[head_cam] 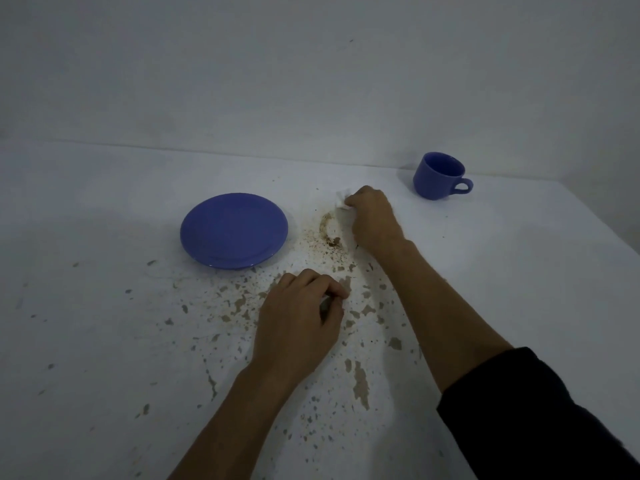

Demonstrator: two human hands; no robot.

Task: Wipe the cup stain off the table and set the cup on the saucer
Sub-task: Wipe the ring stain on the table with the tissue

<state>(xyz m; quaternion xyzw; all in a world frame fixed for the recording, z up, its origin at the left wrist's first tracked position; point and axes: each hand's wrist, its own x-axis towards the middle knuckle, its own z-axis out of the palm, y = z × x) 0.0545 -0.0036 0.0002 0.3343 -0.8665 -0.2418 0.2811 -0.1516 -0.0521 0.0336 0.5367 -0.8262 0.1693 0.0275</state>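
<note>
A blue saucer (234, 231) lies on the white table (104, 202), left of centre. An empty blue cup (439, 175) stands upright at the back right, handle pointing right. A brown ring-shaped cup stain (328, 230) marks the table between saucer and cup. My right hand (372, 218) presses a small white tissue (343, 202) onto the table at the stain's far right edge. My left hand (299, 318) rests nearer me with fingers curled, and nothing shows in it.
Worn brownish chips and flecks (360, 379) cover the table surface in front of me. A white wall (311, 64) rises right behind the table's back edge. The table's right edge (623, 244) runs diagonally at the far right.
</note>
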